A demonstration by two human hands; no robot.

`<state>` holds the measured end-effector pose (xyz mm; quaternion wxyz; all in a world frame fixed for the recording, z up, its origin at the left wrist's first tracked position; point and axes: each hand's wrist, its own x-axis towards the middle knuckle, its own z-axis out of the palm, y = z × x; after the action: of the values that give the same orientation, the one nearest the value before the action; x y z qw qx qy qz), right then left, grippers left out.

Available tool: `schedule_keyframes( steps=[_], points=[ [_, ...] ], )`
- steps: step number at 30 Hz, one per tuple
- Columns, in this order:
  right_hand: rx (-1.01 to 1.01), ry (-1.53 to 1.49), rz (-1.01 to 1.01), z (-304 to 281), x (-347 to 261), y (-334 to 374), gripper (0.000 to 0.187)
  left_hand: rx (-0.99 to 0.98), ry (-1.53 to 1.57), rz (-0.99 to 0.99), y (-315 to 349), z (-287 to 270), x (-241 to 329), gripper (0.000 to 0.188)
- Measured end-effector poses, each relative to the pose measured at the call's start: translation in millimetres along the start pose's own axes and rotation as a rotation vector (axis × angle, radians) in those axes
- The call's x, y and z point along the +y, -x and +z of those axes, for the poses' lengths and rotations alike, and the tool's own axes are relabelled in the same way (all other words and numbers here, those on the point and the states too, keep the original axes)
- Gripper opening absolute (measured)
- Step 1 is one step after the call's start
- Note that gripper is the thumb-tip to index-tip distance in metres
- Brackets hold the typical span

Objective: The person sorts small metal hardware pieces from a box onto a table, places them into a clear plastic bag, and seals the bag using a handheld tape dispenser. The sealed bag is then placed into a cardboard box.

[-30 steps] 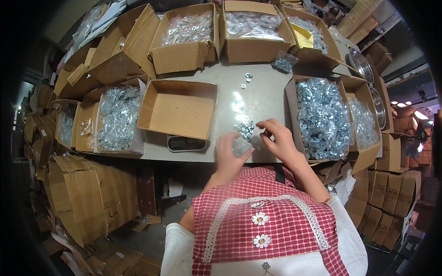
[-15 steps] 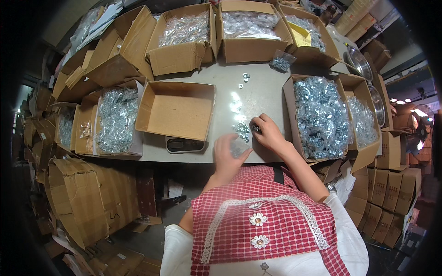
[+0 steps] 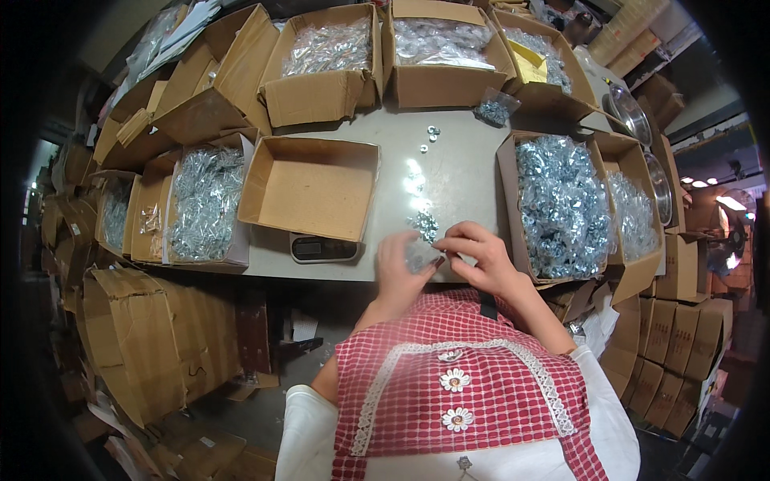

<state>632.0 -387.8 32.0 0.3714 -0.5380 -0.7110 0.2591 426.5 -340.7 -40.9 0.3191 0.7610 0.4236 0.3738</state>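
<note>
Here, a small clear bag [image 3: 419,255] at the near edge of the grey bench [image 3: 469,160], held between both hands. Left hand [image 3: 399,268] on the bag's left side, fingers curled around it. Right hand [image 3: 475,255] on the bag's right side, fingers pinching its top edge near the left hand. Hard to tell what sits inside the bag, too small and blurry.

Just beyond the hands, a little heap of shiny metal bits [image 3: 424,224] on the bench. Farther out, a few loose metal rings [image 3: 431,133] lying apart from the heap. Left of the hands, a small dark scale [image 3: 323,248] at the near edge, tucked under an open brown box [image 3: 313,188] with nothing showing inside but its brown floor.

Right of the hands, a big box full of silver metal parts [image 3: 561,204], very close to the right wrist. Beside it, farther right, another box of silver parts [image 3: 635,212]. On the left side of the bench, a box of long shiny parts in plastic [image 3: 204,204].

Along the far edge, three more boxes packed with clear bags [image 3: 329,52], side by side. A small bag of dark bits [image 3: 495,108] lying near the far right boxes. Down at the near side, a red and white checked apron [image 3: 457,385] with little white flowers. Flat cardboard stacks [image 3: 128,337] on the left, below the bench.
</note>
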Motion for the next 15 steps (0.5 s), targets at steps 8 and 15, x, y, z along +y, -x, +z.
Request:
schedule_keyframes(
  steps=[8,15],
  points=[
    [-0.063,0.126,-0.172,-2,-20,-1,0.043,0.014,0.039,0.031,-1,4,0,0.064],
    [0.003,0.085,-0.172,4,-20,6,0.053,0.021,0.04,0.046,2,4,1,0.063]
  ],
)
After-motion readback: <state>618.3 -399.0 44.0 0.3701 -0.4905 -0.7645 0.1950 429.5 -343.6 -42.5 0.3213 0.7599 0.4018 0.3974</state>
